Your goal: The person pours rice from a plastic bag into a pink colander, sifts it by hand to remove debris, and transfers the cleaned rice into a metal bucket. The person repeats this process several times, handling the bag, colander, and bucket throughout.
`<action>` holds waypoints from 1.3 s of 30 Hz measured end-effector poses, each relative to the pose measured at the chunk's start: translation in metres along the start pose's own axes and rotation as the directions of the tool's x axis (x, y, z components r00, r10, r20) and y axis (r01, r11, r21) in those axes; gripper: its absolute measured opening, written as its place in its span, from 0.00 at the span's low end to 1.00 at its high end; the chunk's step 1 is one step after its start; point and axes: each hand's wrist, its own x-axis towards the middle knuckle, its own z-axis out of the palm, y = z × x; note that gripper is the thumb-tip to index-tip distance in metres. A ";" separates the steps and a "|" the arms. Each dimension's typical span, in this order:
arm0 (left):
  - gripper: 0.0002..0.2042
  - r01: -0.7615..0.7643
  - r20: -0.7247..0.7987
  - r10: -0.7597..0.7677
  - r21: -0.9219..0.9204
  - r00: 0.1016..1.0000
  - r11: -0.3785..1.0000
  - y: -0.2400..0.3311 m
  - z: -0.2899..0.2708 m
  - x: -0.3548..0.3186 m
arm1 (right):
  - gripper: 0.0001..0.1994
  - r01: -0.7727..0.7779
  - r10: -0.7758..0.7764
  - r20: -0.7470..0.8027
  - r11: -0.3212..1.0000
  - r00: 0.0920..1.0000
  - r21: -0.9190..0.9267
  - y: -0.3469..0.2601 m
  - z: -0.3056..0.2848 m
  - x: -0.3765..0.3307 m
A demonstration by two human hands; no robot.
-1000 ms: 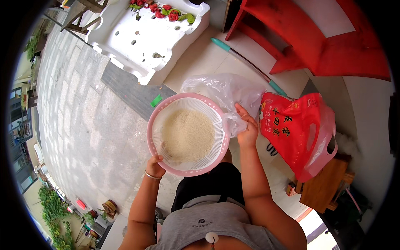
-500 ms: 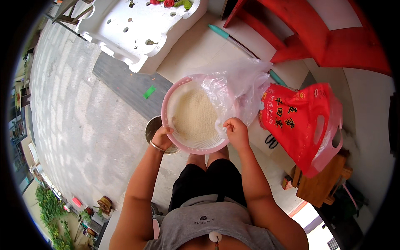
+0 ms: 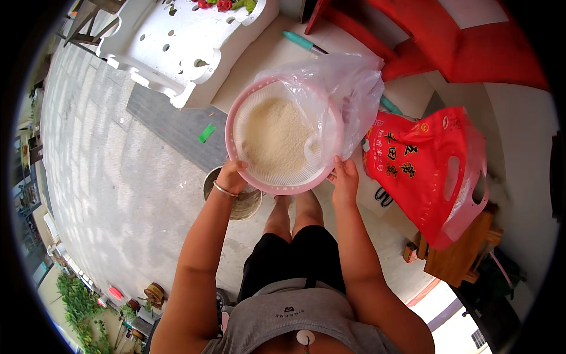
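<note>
A round pink colander (image 3: 234, 106) with a white slotted inside is held level in front of me. Pale rice grains (image 3: 274, 133) cover its bottom. My left hand (image 3: 232, 178) is closed on the near left rim, thumb on top; a bracelet circles that wrist. My right hand (image 3: 345, 177) grips the near right rim, its fingers partly hidden. A clear plastic bag (image 3: 348, 88) drapes over the colander's far and right side, overlapping some of the rice. Below the colander, partly covered by it and my left hand, stands a metal-looking bowl or pot (image 3: 246, 205).
To the right lies a big red rice bag (image 3: 413, 171) with handle holes, beside a wooden stool (image 3: 460, 251). A white foam crate (image 3: 206, 82) stands at the far left, red shelving (image 3: 436, 41) at the far right. Green tape (image 3: 207, 133) sticks to the floor.
The colander has moved away from me, uncovering more of the bowl below. My right hand has left the colander's inside and now holds its rim. The plastic bag has shifted with it.
</note>
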 end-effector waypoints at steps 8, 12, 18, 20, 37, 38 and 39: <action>0.34 -0.038 -0.041 0.036 -0.057 0.999 0.998 0.013 0.000 0.014 | 0.07 -0.034 0.059 0.076 0.956 0.995 -0.291 0.028 -0.060 0.023; 0.34 -0.046 -0.020 0.044 -0.058 0.999 0.997 0.011 0.004 0.030 | 0.11 0.094 0.117 0.413 0.885 0.903 -0.456 0.044 -0.065 0.017; 0.34 -0.153 -0.070 0.148 -0.068 0.986 0.986 0.003 0.026 0.043 | 0.12 0.213 0.309 0.686 0.798 0.659 -0.564 0.037 -0.006 -0.005; 0.33 -0.189 -0.101 0.181 -0.070 0.978 0.980 0.010 0.022 0.036 | 0.12 0.205 0.289 0.716 0.831 0.636 -0.518 0.054 0.012 -0.003; 0.41 -0.286 -0.091 0.338 0.359 0.937 0.889 0.086 0.041 0.002 | 0.22 -0.138 0.254 -0.142 0.826 0.957 0.546 0.077 -0.023 0.076; 0.40 -0.291 -0.075 0.338 0.358 0.938 0.887 0.081 0.037 0.000 | 0.23 -0.197 0.246 -0.006 0.793 0.969 0.577 0.067 -0.013 0.078; 0.40 -0.275 -0.080 0.323 0.355 0.943 0.893 0.079 0.038 -0.002 | 0.24 -0.254 0.222 0.129 0.752 0.966 0.608 0.063 -0.003 0.082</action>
